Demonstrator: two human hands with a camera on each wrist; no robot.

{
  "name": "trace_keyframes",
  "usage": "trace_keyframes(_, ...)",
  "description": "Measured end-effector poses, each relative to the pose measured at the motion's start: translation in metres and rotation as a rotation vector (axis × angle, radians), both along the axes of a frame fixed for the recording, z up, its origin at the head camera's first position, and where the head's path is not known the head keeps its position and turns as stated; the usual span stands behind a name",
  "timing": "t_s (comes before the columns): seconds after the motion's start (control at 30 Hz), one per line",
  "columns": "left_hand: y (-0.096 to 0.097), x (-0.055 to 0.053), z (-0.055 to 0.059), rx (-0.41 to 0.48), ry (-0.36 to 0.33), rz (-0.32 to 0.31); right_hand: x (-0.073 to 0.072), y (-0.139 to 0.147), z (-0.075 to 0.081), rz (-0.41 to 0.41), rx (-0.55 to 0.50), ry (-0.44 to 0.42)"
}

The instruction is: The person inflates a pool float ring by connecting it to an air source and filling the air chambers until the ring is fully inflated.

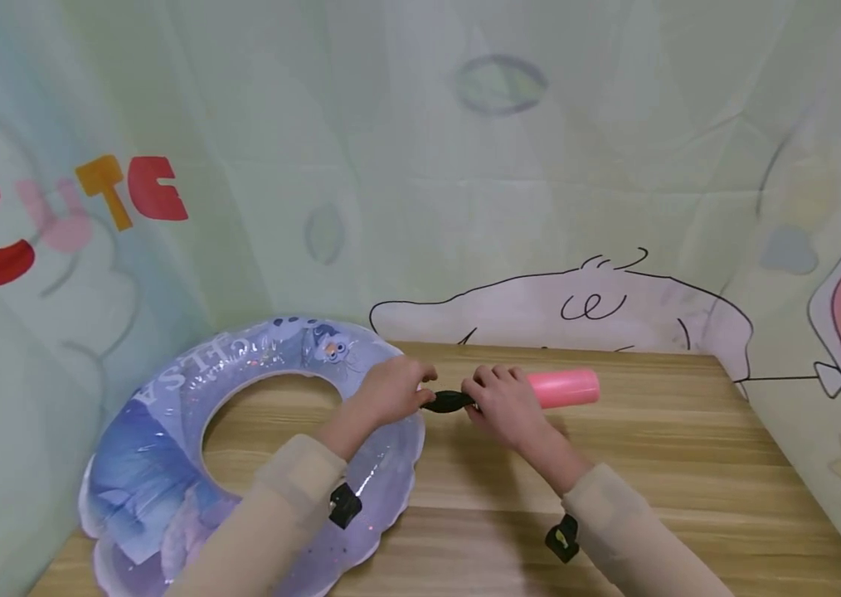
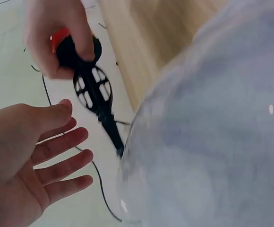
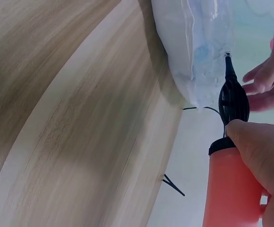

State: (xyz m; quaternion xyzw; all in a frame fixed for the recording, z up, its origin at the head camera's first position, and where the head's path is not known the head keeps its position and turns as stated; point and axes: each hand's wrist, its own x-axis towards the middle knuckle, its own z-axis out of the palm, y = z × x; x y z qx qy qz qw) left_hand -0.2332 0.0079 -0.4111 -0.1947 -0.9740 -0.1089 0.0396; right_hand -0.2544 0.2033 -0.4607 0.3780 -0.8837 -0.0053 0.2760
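Note:
A hand air pump with a pink barrel (image 1: 566, 388) and a black nozzle (image 1: 448, 401) is held level above the table by my right hand (image 1: 504, 402). My right thumb and fingers grip it where the black cap (image 3: 222, 144) joins the barrel. The slim nozzle tip (image 3: 228, 59) meets the side of an inflated swim ring (image 1: 383, 489). Beside the nozzle, my left hand (image 2: 28, 153) has its fingers spread and slightly bent, holding nothing. The swim ring is blue-purple with cartoon prints and a scalloped rim, and leans up on the left side of the table.
Beneath the pump and ring lies a wood-grain table (image 1: 659, 497). A printed cloth backdrop (image 1: 420, 166) hangs behind it and along both sides. Each sleeve has a black wrist camera (image 1: 346, 506) at the cuff.

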Motion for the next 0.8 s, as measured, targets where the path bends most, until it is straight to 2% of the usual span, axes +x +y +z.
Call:
trace_keyframes(0.13, -0.016, -0.002, 0.005, -0.052, -0.007, -0.028, -0.001, 0.004, -0.001, 0.004, -0.009, 0.020)
trace_keyframes(0.3, -0.029, -0.002, -0.002, -0.141, -0.032, -0.053, -0.003, 0.011, -0.003, 0.024, -0.041, 0.099)
trace_keyframes(0.53, -0.027, 0.000, -0.014, -0.177, 0.018, -0.050, -0.002, 0.017, 0.002, 0.038, -0.008, 0.230)
trace_keyframes(0.8, -0.024, 0.000, -0.014, -0.171, 0.010, -0.073, -0.002, 0.022, 0.005, 0.052, 0.004, 0.298)
